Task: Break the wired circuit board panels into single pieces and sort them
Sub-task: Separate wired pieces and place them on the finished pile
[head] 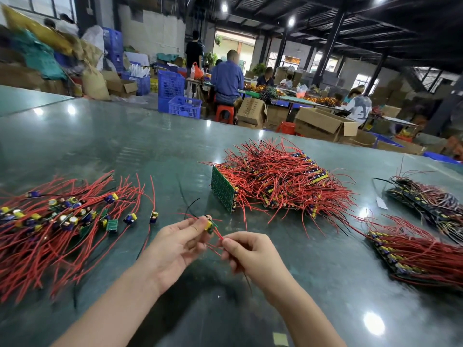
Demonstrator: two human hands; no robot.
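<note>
step: sorting one small board (210, 226) | left hand (175, 242) holds it | right hand (246, 251) pinches its red wire (218, 235) | next: put on left pile (57, 216)

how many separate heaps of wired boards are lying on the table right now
4: separated pieces at far left, the big panel heap at centre, one at right front, one at far right back, partly cut off.
</note>
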